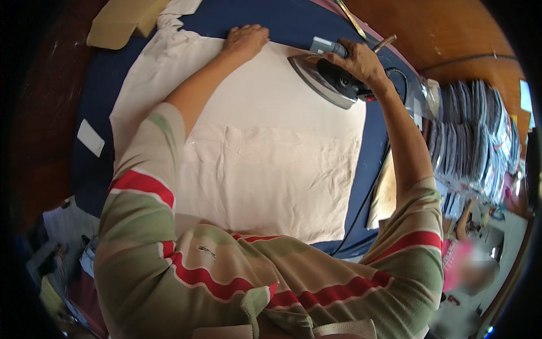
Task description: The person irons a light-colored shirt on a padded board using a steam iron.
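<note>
- Right hand (361,61) closed around the handle of the iron (330,82) — firm wrap, thumb side hidden from me. Iron sits at the far right corner of the pale cloth (265,152), soleplate looks down on the fabric, nose pointing left.
- Left hand (245,39) flat, fingers together and spread out on the far edge of the cloth, holding nothing — just pinning it to the blue ironing pad (101,113).
- Cloth covers most of the pad; a stitched panel or pocket runs across its middle, with light creases in the near half.
- Black cord (361,209) drops off the right edge of the pad, close along the right forearm.
- Stack of folded garments (474,141) well apart on the right; small white card (90,137) on the left of the pad; cardboard piece (121,22) at the far left.
- Risks as I read them: iron parked in one spot scorches the corner; a stroke left closes on the left fingers, which lie in line with the nose; cord could snag on the pad edge or the arm and jerk the iron; pushing over the pocket seam may press in a fold.
</note>
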